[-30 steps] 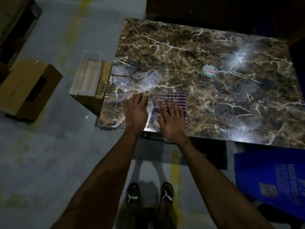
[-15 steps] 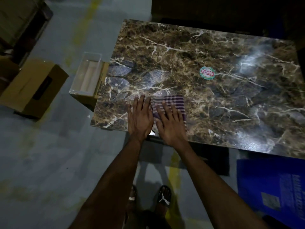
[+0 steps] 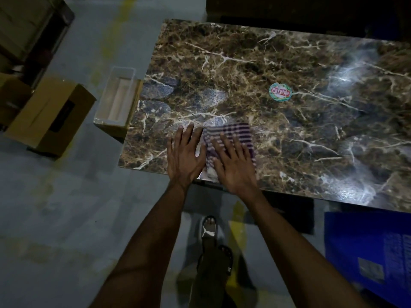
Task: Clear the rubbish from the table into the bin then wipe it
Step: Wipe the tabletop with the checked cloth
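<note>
Cardboard sits furthest left, a brown box [image 3: 51, 116] on the grey floor, and closer in a clear plastic bin [image 3: 115, 100] rests on a second carton, tucked just beside the counter's left end. The counter [image 3: 311, 134] itself is glossy brown marble-look, veined white, with damp-looking smears near that left end and no loose rubbish that I can make out, so I'd judge the clearing done and the wiping under way. The left hand [image 3: 185, 155] lies flat on the bare surface, fingers straight and spread, holding nothing. Touching beside it, the right hand [image 3: 233, 162] presses flat on a purple-and-white striped cloth [image 3: 231, 133], fingers straight, not curled round it. That cloth sits at the near edge, one pale corner hanging over. There lies the risk: a stroke pulled toward the body could drag it off onto the floor by the sandalled feet. With only flat pressure the hand may also slide over the cloth. Further right, a round sticker [image 3: 280, 92] could catch and peel. A blue bag [image 3: 367, 252] stands on the floor at far right.
</note>
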A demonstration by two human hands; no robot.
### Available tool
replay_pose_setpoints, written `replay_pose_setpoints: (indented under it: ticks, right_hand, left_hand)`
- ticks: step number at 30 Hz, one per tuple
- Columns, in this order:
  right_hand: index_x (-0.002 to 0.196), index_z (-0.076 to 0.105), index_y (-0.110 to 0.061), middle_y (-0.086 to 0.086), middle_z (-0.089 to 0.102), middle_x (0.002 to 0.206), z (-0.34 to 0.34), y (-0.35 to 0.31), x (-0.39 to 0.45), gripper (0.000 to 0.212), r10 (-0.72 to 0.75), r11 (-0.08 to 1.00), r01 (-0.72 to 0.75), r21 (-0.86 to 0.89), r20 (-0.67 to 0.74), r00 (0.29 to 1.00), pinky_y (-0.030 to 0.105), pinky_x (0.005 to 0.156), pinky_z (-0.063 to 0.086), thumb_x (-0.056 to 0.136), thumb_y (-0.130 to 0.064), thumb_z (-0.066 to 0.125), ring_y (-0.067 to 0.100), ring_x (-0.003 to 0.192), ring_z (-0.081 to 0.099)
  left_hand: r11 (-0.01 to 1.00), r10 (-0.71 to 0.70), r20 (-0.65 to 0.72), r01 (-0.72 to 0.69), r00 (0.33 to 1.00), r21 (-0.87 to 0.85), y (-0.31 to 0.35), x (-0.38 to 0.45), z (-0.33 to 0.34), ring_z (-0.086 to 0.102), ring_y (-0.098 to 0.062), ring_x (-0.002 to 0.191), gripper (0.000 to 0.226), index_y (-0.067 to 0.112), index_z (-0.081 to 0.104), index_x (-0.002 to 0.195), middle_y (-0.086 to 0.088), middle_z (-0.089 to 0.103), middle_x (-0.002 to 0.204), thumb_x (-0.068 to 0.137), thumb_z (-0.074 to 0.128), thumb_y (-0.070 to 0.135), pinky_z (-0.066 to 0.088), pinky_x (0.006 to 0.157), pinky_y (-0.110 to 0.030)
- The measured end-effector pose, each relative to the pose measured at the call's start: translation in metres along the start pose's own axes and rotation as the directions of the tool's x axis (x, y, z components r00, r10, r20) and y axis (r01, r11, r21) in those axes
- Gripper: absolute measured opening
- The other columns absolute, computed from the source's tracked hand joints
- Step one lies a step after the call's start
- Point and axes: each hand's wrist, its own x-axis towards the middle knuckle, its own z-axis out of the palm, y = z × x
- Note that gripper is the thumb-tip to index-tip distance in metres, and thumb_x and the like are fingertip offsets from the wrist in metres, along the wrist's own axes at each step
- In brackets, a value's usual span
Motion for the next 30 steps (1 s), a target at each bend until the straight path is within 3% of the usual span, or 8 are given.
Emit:
replay_pose_setpoints:
  ticks: [4,10,16,21,24,30]
  right_hand:
    - [0.165,0.014,-0.037,-0.005,0.006,0.174,-0.013,0.026,-0.038,0.058,0.026,1.000,-0.026,-0.006,0.054,0.998,0.046,0.128,0.010,0.109,-0.049,0.019,0.024,0.161,0.000]
    - [0.165,0.016,-0.032,-0.001,0.010,0.174,-0.013,0.018,0.014,0.060,0.207,0.978,-0.207,0.010,-0.001,0.978,0.050,0.126,0.009,0.108,-0.050,0.023,0.030,0.160,0.005]
    - [0.166,0.014,-0.033,-0.001,0.008,0.174,-0.007,0.015,-0.021,0.058,-0.041,0.998,0.044,-0.036,0.061,0.997,0.048,0.128,0.013,0.110,-0.046,0.023,0.027,0.161,0.003]
    - [0.164,0.024,-0.033,-0.001,0.017,0.173,-0.021,0.041,-0.018,0.059,0.176,0.984,-0.176,-0.003,-0.004,0.984,0.051,0.126,0.020,0.107,-0.049,0.027,0.029,0.160,0.011]
    - [0.165,0.021,-0.031,0.002,0.018,0.172,-0.016,0.028,0.014,0.060,0.219,0.976,-0.219,-0.001,-0.017,0.976,0.053,0.126,0.018,0.108,-0.050,0.023,0.032,0.159,0.011]
    - [0.165,0.018,-0.031,0.000,0.012,0.174,-0.012,0.017,-0.017,0.058,-0.033,0.999,0.035,-0.036,0.043,0.999,0.048,0.127,0.015,0.109,-0.046,0.026,0.028,0.161,0.005]
  left_hand:
    - [0.999,-0.006,0.003,0.005,1.000,0.038,0.004,-0.001,-0.001,0.022,-0.022,0.157,0.053,0.034,0.039,0.158,0.005,0.030,0.169,0.107,0.038,0.049,0.018,0.124,-0.056]
    - [0.999,-0.008,0.010,0.008,1.000,0.032,0.009,0.001,0.000,0.026,-0.024,0.155,0.053,0.027,0.040,0.158,0.000,0.032,0.168,0.107,0.041,0.043,0.022,0.122,-0.059]
    - [1.000,0.018,0.056,-0.018,0.998,-0.005,0.006,0.001,0.002,0.015,-0.019,0.159,0.055,0.030,0.033,0.161,0.005,0.024,0.171,0.109,0.035,0.046,0.014,0.126,-0.058]
    - [1.000,0.008,0.037,-0.008,0.999,-0.004,0.007,0.002,0.002,0.018,-0.019,0.158,0.053,0.032,0.036,0.160,0.006,0.028,0.169,0.109,0.037,0.045,0.015,0.126,-0.056]
    - [1.000,0.011,0.035,-0.011,0.999,-0.007,0.005,0.002,0.003,0.018,-0.019,0.158,0.052,0.033,0.036,0.159,0.006,0.028,0.169,0.109,0.037,0.045,0.017,0.125,-0.059]
    - [1.000,0.018,0.031,-0.017,0.999,-0.022,0.004,0.001,0.002,0.019,-0.019,0.158,0.052,0.033,0.037,0.159,0.006,0.029,0.169,0.109,0.038,0.046,0.016,0.125,-0.059]
